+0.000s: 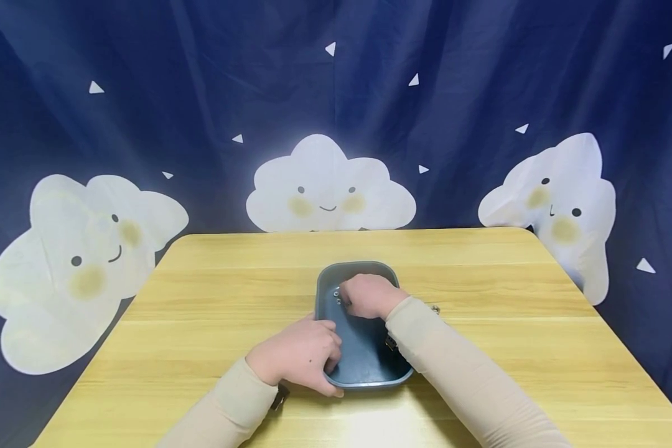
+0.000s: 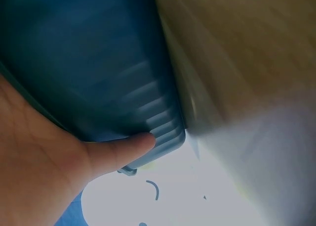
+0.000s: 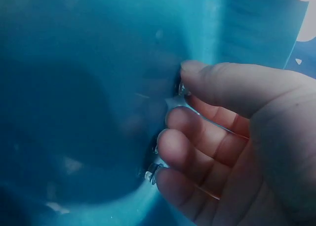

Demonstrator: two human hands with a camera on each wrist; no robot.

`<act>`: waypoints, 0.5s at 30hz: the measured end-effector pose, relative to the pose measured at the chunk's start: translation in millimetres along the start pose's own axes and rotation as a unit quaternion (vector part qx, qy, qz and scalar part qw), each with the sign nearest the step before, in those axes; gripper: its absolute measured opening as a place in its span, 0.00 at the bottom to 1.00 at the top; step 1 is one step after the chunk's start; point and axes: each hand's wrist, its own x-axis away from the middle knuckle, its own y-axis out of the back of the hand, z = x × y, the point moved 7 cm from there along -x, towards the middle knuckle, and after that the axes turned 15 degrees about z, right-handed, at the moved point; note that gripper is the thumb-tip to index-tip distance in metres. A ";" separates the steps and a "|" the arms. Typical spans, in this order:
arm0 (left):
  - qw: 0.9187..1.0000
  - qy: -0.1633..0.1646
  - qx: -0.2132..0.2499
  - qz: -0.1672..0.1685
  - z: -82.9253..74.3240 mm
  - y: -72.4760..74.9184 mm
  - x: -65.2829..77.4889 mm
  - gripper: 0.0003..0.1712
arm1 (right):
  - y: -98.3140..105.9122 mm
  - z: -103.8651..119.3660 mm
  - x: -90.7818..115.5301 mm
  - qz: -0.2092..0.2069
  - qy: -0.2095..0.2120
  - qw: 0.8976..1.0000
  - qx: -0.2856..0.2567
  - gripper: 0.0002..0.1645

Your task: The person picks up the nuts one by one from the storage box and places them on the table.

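A dark blue-grey plastic bin (image 1: 364, 348) with rounded corners sits on the table. My left hand (image 1: 299, 353) grips its near-left side; in the left wrist view the thumb (image 2: 121, 154) lies along the ribbed outer wall (image 2: 160, 112). My right hand (image 1: 372, 295) reaches into the far part of the bin with curled fingers. In the right wrist view, thumb and index finger pinch a small shiny metal piece (image 3: 182, 89), mostly hidden. Another shiny piece (image 3: 152, 174) lies by the lower fingertips. Small ring-like metal pieces (image 1: 337, 294) lie on the bin floor left of this hand.
The wooden table (image 1: 229, 280) extends around the bin. A small shiny object (image 1: 435, 309) is on the table beyond the right sleeve (image 1: 453, 367). Behind the table hangs a dark blue curtain (image 1: 291, 81) with white clouds.
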 end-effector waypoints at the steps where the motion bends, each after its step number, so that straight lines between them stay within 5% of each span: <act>1: 1.000 0.000 0.001 0.001 -0.1 -0.3 -0.1 0.28 | -0.6 0.2 -0.2 0.000 0.002 1.000 0.002 0.17; 15: 1.000 -0.004 -0.001 -0.007 0.2 -2.4 -0.3 0.29 | -5.3 -1.0 -4.9 0.016 -0.003 1.000 0.017 0.18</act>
